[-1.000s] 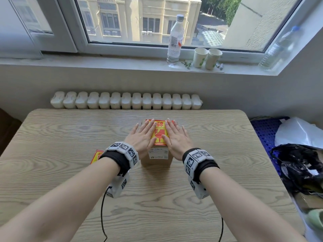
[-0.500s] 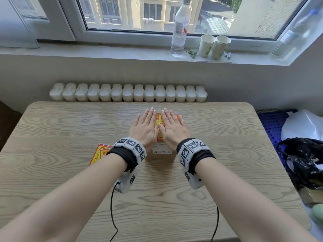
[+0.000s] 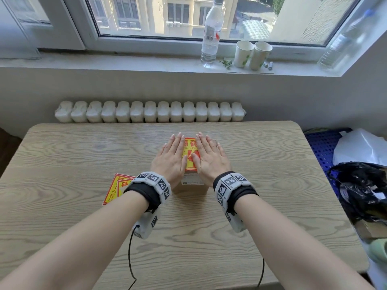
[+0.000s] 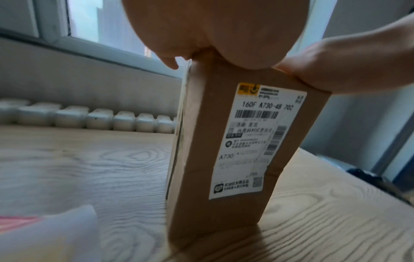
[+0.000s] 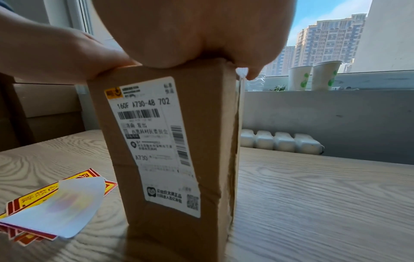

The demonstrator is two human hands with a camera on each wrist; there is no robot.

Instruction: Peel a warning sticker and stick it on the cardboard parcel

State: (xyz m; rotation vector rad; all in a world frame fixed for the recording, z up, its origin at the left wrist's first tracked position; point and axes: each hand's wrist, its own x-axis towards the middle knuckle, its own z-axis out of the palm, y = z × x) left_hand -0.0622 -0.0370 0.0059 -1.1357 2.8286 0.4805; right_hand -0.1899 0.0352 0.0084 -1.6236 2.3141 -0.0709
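Both the left hand [image 3: 170, 159] and right hand [image 3: 210, 159] lie flat, fingers straight and gripping nothing, pressing the thin, pliable sticker [image 3: 191, 154] onto the stiff, probably light parcel [image 5: 172, 141] standing mid-tabletop [image 3: 83, 155], best steadied by its sides

Most of the warning sticker [image 3: 191, 154] is covered up: the left hand [image 3: 170, 159] and right hand [image 3: 211, 159] lie flat over its sides, so only the middle strip shows. The parcel [image 4: 224, 141] top can't be seen from either wrist view, the palms block it, and all the fingers are out of sight there. The spare stickers [image 3: 117, 189] are half behind the left wrist strap, and their print is smeared in the left wrist view. The shipping label [image 5: 156, 141] has small print too blurry to read.
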